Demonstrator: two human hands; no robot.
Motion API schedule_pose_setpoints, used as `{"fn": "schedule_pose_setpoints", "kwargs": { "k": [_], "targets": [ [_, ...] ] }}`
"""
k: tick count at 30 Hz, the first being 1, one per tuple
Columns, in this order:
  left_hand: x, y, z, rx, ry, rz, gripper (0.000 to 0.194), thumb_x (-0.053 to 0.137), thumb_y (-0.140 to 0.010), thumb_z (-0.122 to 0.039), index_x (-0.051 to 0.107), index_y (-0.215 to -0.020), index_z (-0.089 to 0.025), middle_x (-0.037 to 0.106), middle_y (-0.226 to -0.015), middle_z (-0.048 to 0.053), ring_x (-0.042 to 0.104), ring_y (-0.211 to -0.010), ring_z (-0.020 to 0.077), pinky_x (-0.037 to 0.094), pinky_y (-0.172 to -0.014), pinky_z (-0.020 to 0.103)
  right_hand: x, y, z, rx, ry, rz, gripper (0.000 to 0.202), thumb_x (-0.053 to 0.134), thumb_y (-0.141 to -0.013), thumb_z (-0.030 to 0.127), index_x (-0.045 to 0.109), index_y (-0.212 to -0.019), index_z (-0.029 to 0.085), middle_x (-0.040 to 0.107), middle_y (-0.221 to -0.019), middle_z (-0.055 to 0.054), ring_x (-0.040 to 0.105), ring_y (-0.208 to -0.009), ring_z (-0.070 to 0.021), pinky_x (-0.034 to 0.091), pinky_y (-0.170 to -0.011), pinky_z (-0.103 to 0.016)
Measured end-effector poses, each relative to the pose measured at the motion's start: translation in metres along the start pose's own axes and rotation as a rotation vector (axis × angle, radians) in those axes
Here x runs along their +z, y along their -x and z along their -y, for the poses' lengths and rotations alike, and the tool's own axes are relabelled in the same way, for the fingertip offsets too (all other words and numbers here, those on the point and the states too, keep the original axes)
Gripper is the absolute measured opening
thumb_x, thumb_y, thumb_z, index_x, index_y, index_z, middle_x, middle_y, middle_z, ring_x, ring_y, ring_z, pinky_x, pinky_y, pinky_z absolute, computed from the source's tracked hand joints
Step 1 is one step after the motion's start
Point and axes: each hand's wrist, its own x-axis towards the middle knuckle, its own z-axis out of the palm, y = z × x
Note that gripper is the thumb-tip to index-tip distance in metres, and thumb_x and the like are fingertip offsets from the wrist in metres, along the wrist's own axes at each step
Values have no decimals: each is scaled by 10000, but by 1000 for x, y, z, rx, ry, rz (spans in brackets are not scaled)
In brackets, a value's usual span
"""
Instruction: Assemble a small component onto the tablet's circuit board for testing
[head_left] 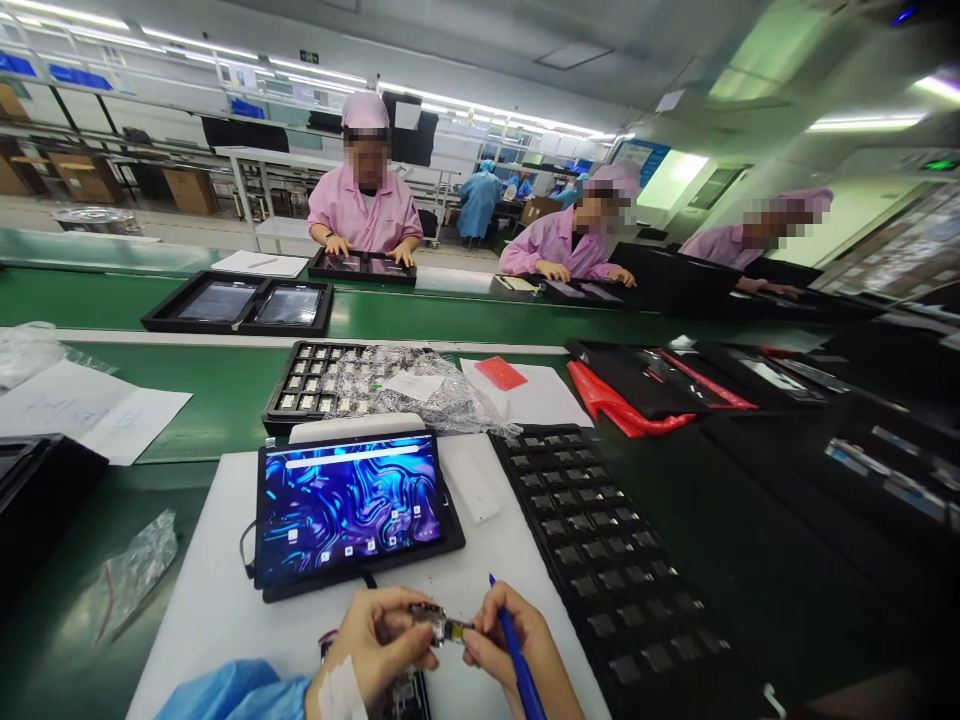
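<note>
1. At the far left lie sheets of paper (90, 410) on the green bench, and lower down a clear plastic bag (135, 570) beside the white mat (217, 600).
2. On the mat stands a tablet (349, 510), tilted up with its screen lit in blue swirls; behind it sits a black tray of small parts (315, 380) half covered with crinkled plastic film (420, 385).
3. The left hand (375, 640), in a blue sleeve with a white strip at the wrist, pinches the left end of a small circuit module (442, 628) between thumb and fingers; the module is held just above the mat, in front of the tablet.
4. The right hand (510, 645) pinches the module's right end with its fingertips and holds a blue pen (517, 665) tucked along the fingers.
5. To the right lies a long black compartment tray (615, 560); beyond it, a red sleeve (622, 405).
6. Across the belt, people in pink coats work at other tablets.
</note>
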Motion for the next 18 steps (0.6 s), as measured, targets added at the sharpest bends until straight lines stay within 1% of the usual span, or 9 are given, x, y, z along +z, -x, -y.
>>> {"fn": "schedule_pose_setpoints", "kwargs": {
  "k": [4, 7, 10, 13, 15, 18],
  "targets": [
    [-2, 0, 3, 16, -3, 16, 445, 844, -570, -453, 684, -780, -94, 663, -626, 56, 596, -497, 98, 449, -507, 171, 1, 1, 2, 13, -1, 0, 346, 808, -523, 213, 468, -580, 194, 573, -496, 74, 586, -455, -111, 413, -508, -201],
    [-2, -1, 4, 26, -18, 29, 464, 822, -592, -478, 686, -805, -89, 666, -641, 71, 613, -524, 123, 451, -524, 189, 1, 3, 5, 4, 1, -13, 335, 802, -535, 196, 471, -580, 195, 568, -500, 72, 594, -458, -118, 419, -512, -207],
    [-2, -1, 4, 32, -62, 24, 491, 799, -606, -513, 689, -818, -84, 675, -628, 84, 615, -515, 128, 445, -525, 195, -2, 1, 3, -31, 78, -21, 320, 794, -545, 164, 478, -581, 199, 570, -510, 65, 604, -466, -132, 446, -518, -226],
    [-1, -1, 3, 50, -140, -7, 515, 781, -612, -540, 682, -828, -83, 686, -630, 99, 629, -539, 143, 455, -548, 207, -5, -2, -3, -122, 183, -34, 307, 778, -539, 141, 480, -570, 206, 586, -511, 49, 604, -474, -148, 474, -507, -240],
    [-1, -1, 3, 60, -186, -20, 524, 773, -616, -551, 673, -833, -84, 691, -649, 105, 646, -576, 161, 462, -565, 215, -3, -1, -7, -198, 224, -76, 262, 752, -564, 134, 503, -591, 207, 650, -612, 5, 618, -535, -154, 496, -547, -247],
    [-1, -1, 2, 53, -215, -21, 534, 766, -617, -561, 658, -838, -88, 689, -655, 98, 657, -603, 169, 462, -574, 213, 8, 4, -8, -304, 268, -221, 208, 726, -591, 129, 540, -638, 207, 703, -817, -44, 608, -576, -132, 501, -610, -234]
  ]
}}
